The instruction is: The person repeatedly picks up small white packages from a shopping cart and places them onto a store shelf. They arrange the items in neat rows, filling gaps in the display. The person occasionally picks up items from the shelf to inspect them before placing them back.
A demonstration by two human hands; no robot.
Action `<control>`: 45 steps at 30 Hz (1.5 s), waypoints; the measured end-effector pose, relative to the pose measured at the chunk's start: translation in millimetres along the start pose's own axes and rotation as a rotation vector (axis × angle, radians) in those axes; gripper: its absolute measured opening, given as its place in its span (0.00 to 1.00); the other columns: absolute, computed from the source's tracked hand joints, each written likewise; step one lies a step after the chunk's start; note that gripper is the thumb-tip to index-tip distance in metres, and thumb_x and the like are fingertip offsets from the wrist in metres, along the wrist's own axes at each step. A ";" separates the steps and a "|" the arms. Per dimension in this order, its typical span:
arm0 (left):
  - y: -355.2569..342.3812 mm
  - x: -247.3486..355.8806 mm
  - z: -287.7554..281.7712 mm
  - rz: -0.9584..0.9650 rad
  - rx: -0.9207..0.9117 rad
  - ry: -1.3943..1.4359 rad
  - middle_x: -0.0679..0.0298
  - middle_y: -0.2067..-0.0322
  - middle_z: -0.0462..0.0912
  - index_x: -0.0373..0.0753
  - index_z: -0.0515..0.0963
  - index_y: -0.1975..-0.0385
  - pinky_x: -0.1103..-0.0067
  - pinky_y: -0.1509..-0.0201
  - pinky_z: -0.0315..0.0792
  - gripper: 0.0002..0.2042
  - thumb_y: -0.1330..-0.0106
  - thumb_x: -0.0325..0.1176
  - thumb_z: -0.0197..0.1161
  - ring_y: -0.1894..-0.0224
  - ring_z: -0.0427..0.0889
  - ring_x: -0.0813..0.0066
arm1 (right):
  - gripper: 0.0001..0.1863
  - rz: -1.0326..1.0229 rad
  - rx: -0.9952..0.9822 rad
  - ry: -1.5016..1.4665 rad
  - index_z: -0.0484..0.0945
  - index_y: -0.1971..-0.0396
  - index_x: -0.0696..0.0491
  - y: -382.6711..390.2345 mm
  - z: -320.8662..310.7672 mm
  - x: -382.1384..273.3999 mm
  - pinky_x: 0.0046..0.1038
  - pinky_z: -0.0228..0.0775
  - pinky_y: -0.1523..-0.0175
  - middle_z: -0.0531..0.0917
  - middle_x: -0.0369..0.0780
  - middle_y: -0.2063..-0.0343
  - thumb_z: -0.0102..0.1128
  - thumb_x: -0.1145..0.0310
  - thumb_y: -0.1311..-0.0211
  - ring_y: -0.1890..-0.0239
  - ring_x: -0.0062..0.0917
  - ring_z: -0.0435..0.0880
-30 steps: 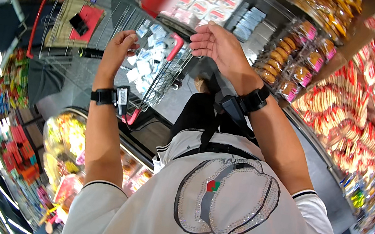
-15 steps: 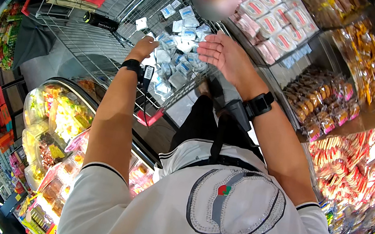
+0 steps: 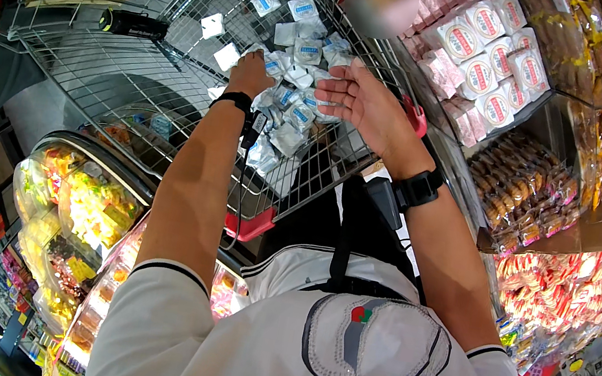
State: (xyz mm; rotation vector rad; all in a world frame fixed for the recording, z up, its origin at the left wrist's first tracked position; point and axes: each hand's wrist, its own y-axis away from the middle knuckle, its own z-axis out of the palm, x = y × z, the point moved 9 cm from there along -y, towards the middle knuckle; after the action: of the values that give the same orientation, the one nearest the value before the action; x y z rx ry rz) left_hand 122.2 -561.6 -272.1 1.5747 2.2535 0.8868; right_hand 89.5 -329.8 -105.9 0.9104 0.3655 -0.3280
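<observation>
White packets (image 3: pixel 308 52): heaped in the wire cart (image 3: pixel 250 226), upper centre; its walls likely contained the pile.
Left hand (image 3: pixel 252 75): I had it over the heap; couldn't tell whether fingers gripped.
Right hand (image 3: pixel 362 107): beside the heap, fingers loosely extended, holding nothing.

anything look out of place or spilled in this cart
Nothing looks clearly spilled or damaged. The one untidy spot is the small white packets: they lie in a loose jumble inside the cart, a few apart toward the left, whereas the round-labelled packets to its right are stacked more neatly.
</observation>
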 end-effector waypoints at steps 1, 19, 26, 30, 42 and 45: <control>1.3 2.8 0.7 -0.004 0.001 -0.030 0.53 0.43 0.72 0.37 0.64 0.40 0.59 0.41 0.72 0.38 0.49 0.48 0.72 0.40 0.72 0.52 | 0.26 0.001 0.013 0.012 0.69 0.48 0.59 0.0 -0.5 -0.9 0.37 0.74 0.43 0.79 0.47 0.53 0.42 0.48 0.25 0.48 0.34 0.80; 54.7 43.1 -77.1 0.242 0.352 0.454 0.45 0.51 0.72 0.31 0.68 0.44 0.64 0.41 0.69 0.35 0.50 0.40 0.72 0.47 0.73 0.46 | 0.23 -0.051 0.019 -0.039 0.68 0.47 0.59 -5.9 -7.6 -0.2 0.39 0.73 0.41 0.77 0.47 0.50 0.49 0.53 0.27 0.45 0.34 0.77; 131.1 117.8 -152.1 0.461 0.455 0.555 0.50 0.52 0.71 0.34 0.67 0.42 0.68 0.41 0.68 0.32 0.49 0.34 0.71 0.47 0.73 0.51 | 0.16 -0.091 -0.068 -0.090 0.72 0.50 0.55 -8.1 -6.3 0.1 0.34 0.74 0.43 0.79 0.41 0.52 0.57 0.61 0.31 0.49 0.28 0.79; 148.6 140.8 -158.8 0.576 0.497 0.584 0.49 0.54 0.73 0.32 0.68 0.43 0.65 0.46 0.71 0.34 0.52 0.33 0.74 0.50 0.74 0.49 | 0.18 -0.103 -0.071 -0.082 0.70 0.46 0.55 -9.6 -7.6 1.7 0.29 0.77 0.51 0.79 0.36 0.58 0.57 0.66 0.33 0.58 0.22 0.79; 12.7 50.6 -93.1 0.237 0.252 0.694 0.49 0.43 0.71 0.35 0.68 0.39 0.66 0.35 0.65 0.31 0.39 0.45 0.66 0.38 0.70 0.58 | 0.16 -0.147 0.037 -0.201 0.70 0.48 0.59 -4.5 -13.3 -10.3 0.38 0.77 0.45 0.81 0.41 0.55 0.48 0.76 0.35 0.53 0.30 0.82; -20.1 53.0 -50.0 0.336 0.202 0.262 0.53 0.41 0.71 0.38 0.66 0.37 0.65 0.34 0.64 0.34 0.42 0.45 0.68 0.36 0.68 0.61 | 0.16 -0.170 0.070 -0.205 0.70 0.48 0.59 0.7 -11.6 -14.9 0.37 0.77 0.46 0.81 0.42 0.54 0.47 0.75 0.35 0.54 0.30 0.82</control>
State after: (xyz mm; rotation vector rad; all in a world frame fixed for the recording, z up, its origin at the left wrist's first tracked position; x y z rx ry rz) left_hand 60.3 -534.5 -238.1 2.0837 2.3542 1.0283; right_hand 74.5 -318.2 -105.3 0.9068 0.2435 -0.5892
